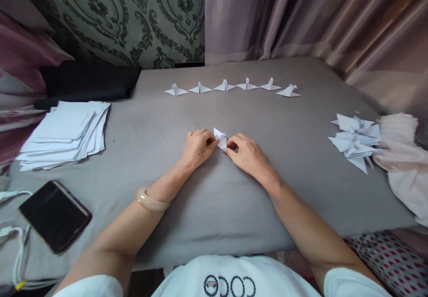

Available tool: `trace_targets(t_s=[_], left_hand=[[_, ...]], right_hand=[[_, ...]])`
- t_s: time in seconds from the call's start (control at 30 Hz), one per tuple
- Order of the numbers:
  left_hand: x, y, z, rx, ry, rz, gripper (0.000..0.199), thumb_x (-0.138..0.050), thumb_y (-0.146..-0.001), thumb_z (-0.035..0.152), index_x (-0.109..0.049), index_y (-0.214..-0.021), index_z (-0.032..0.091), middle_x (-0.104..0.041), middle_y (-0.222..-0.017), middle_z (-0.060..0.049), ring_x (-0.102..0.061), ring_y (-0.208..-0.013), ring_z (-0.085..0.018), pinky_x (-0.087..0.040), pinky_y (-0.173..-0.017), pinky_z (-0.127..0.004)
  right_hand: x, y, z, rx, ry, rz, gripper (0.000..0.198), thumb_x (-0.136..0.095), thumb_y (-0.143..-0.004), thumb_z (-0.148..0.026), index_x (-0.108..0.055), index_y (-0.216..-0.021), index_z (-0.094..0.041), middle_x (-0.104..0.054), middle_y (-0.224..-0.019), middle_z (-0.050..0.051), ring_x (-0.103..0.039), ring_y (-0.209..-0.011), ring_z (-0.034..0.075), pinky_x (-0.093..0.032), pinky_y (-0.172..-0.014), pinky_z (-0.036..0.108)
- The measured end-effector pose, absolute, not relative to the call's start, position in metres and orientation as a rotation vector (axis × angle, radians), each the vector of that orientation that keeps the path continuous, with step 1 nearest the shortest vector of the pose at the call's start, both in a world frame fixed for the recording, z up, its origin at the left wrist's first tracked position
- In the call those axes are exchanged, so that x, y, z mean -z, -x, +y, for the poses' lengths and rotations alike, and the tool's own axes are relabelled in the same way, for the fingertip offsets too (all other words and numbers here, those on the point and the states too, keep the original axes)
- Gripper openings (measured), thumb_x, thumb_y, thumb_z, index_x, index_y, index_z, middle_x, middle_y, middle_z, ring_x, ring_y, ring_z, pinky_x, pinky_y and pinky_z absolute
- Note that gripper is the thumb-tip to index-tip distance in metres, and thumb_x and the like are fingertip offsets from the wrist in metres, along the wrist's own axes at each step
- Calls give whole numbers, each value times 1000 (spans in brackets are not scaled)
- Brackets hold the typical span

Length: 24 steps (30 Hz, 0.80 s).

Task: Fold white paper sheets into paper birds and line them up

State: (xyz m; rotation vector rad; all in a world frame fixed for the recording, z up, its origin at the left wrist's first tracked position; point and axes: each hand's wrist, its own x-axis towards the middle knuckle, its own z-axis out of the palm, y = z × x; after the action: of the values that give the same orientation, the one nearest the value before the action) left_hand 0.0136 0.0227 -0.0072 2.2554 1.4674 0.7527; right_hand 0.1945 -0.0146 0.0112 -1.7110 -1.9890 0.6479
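Note:
A small folded white paper piece, pointed at its top, is between my two hands over the middle of the grey cloth. My left hand pinches its left side between thumb and fingers. On the opposite side my right hand is closed, with thumb and forefinger on the paper's right edge. The fingers hide part of the folds. Beyond my hands stands a row of several folded paper birds, each with spread wings.
At left lies a stack of white paper sheets, with a black cloth item behind it. A dark tablet-like device and white cables are at near left. Folded paper pieces are heaped at right beside a pale cloth.

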Motion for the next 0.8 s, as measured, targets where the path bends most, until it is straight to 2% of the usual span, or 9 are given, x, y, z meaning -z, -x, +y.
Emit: trace_targets(t_s=[0.13, 0.27, 0.37, 0.47, 0.53, 0.63, 0.8], left_hand=[[5, -14, 20, -771, -2221, 1478, 15, -69, -81, 26, -65, -70, 16, -67, -73, -2, -58, -68, -15, -40, -73, -31], [-1, -12, 18, -802, -2110, 1424, 28, -72, -78, 44, -67, -70, 17, -66, -71, -3, -57, -66, -14, -41, -65, -27], [-6, -8, 18, -859, -2035, 1434, 36, -67, -80, 51, -67, -68, 17, -64, -68, -3, -55, -63, -13, -41, -61, -26], [-7, -3, 24, -937, -2027, 1447, 28, -58, -89, 40, -70, -80, 17, -67, -78, -5, -57, -69, -14, -42, -65, -27], [-4, 0, 29, -926, -2087, 1440, 20, -54, -91, 29, -70, -94, 19, -69, -97, -7, -61, -86, -18, -43, -74, -29], [1, 2, 36, -758, -2238, 1412, 23, -49, -92, 21, -69, -104, 23, -67, -116, -7, -57, -106, -23, -38, -88, -37], [3, 1, 33, -652, -2344, 1402, 20, -52, -93, 27, -70, -99, 24, -68, -108, -6, -57, -100, -24, -34, -86, -39]], right_hand=[[-11, -193, -12, -582, 1724, -2055, 6, -61, -87, -28, -64, -90, -23, -63, -99, 3, -59, -80, 16, -40, -68, 29], [-12, -194, -11, -468, 1724, -2083, 11, -54, -91, -26, -65, -92, -23, -63, -102, 5, -59, -84, 18, -39, -67, 30], [-14, -194, -15, -523, 1737, -2060, 10, -58, -89, -31, -64, -91, -24, -63, -98, 4, -59, -79, 17, -39, -65, 29], [-15, -194, -19, -581, 1751, -2069, 10, -63, -85, -32, -63, -91, -24, -63, -96, 3, -58, -75, 16, -38, -64, 29], [-16, -194, -19, -590, 1755, -2092, 8, -63, -86, -29, -63, -92, -24, -63, -98, 3, -58, -75, 16, -38, -64, 29], [-16, -194, -18, -598, 1748, -2122, 6, -60, -88, -27, -63, -93, -24, -63, -99, 3, -58, -76, 16, -38, -64, 29], [-12, -194, -11, -394, 1777, -2135, 14, -51, -93, -23, -64, -98, -24, -63, -104, 5, -60, -83, 18, -36, -63, 30]])
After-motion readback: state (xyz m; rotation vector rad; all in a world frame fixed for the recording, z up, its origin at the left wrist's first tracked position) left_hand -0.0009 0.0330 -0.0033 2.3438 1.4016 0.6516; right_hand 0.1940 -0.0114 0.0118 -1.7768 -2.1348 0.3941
